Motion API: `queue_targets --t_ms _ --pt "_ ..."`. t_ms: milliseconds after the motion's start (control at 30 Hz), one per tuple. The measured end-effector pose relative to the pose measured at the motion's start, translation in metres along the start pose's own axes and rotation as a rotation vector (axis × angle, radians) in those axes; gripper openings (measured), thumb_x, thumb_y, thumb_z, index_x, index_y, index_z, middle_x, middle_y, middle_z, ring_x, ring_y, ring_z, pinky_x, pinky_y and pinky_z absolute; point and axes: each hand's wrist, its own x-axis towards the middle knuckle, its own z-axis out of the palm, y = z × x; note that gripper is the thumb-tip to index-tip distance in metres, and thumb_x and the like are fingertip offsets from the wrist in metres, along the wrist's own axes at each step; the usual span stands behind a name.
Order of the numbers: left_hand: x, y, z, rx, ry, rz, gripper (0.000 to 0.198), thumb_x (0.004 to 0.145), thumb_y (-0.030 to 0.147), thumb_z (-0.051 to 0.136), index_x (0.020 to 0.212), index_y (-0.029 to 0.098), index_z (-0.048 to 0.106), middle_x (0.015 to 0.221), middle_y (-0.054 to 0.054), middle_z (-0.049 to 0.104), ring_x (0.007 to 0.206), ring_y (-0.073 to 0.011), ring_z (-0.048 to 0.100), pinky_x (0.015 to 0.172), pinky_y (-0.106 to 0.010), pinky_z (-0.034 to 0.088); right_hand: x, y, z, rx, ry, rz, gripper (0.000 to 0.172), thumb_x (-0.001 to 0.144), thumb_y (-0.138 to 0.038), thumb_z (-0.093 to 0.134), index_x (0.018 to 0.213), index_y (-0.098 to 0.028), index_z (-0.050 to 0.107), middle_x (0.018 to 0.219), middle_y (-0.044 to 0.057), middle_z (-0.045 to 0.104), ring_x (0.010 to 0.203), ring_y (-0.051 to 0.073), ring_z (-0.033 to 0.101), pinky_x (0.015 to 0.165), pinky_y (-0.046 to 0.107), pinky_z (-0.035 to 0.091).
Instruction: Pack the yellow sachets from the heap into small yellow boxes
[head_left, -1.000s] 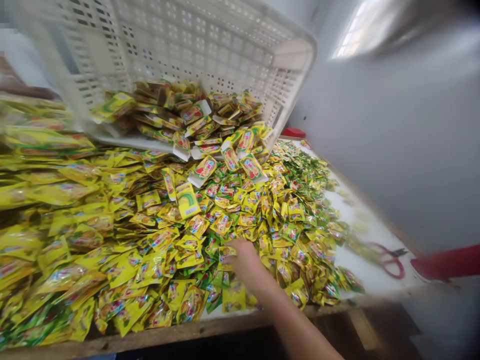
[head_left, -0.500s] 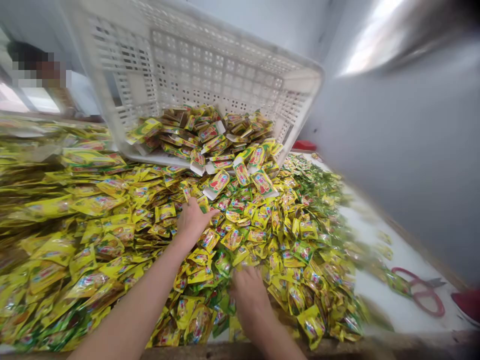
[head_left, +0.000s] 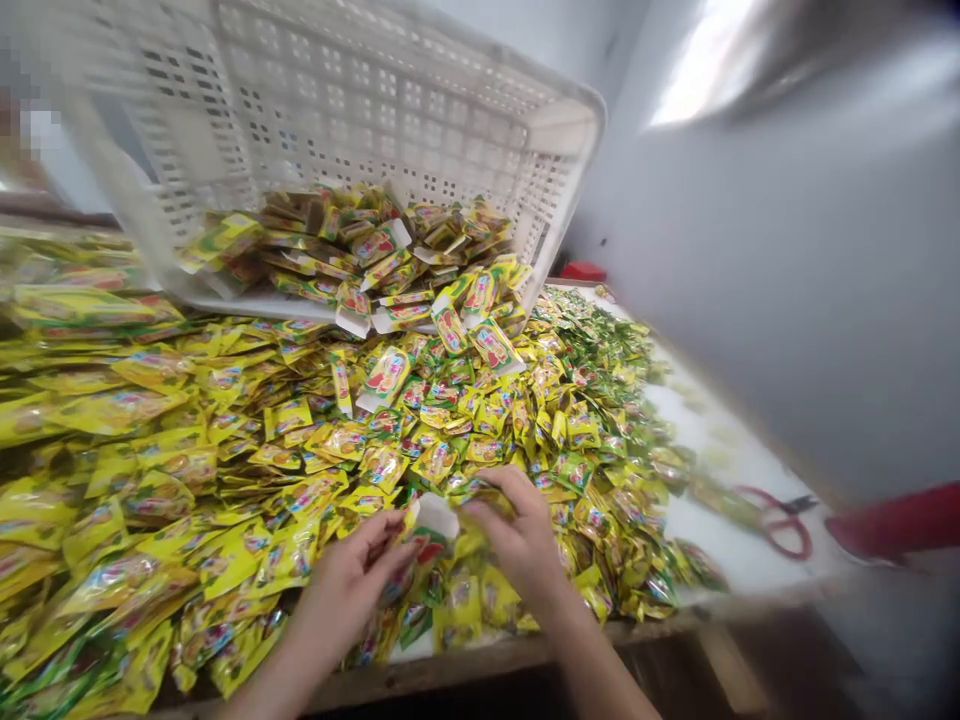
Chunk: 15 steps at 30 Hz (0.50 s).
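My left hand [head_left: 356, 575] is closed around a small open carton [head_left: 431, 535] in yellow, green and red, its white flap standing up. Close beside the flap, my right hand [head_left: 517, 530] has its thumb and fingers curled together on what looks like a small yellow packet [head_left: 474, 490], partly hidden and blurred. Beneath both hands spreads a deep heap of shiny yellow and green packets [head_left: 300, 490]. Beyond them, a white perforated plastic crate [head_left: 360, 110] lies tipped on its side. Small cartons [head_left: 382, 240] fill its lower part and spill onto the packets.
Red-handled scissors [head_left: 784, 530] lie on the white tabletop [head_left: 697, 510] at the right. A red object [head_left: 900, 525] juts in at the right edge, and another red item [head_left: 583, 271] sits behind the crate. A blurred person is at the far left.
My left hand has come back from the heap near the crate and now holds a carton. My right hand has risen from the packets to the carton's flap. The view has shifted right.
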Motion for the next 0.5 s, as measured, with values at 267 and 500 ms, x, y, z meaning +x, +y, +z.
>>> queue_targets --t_ms 267,500 --pt "-0.021 -0.045 0.049 -0.106 0.036 -0.013 0.031 0.086 0.044 0.060 0.108 0.024 0.063 0.107 -0.005 0.073 0.100 -0.0257 0.067 0.086 -0.032 0.051 -0.019 0.012 0.005 -0.348 -0.255 -0.052 0.024 0.079 -0.006 0.065 0.097 -0.021 0.069 0.091 0.003 0.060 0.092 0.019 0.056 0.080 0.028 0.044" --pt "-0.038 -0.061 0.051 -0.107 0.086 -0.017 0.037 0.082 0.047 0.064 0.110 0.022 0.065 0.108 -0.008 0.073 0.102 -0.0284 0.066 0.087 -0.035 0.052 -0.017 -0.005 0.000 -0.522 -0.570 -0.095 0.016 0.083 -0.014 0.063 0.095 -0.021 0.071 0.088 0.004 0.055 0.084 0.018 0.052 0.075 0.026 0.043"
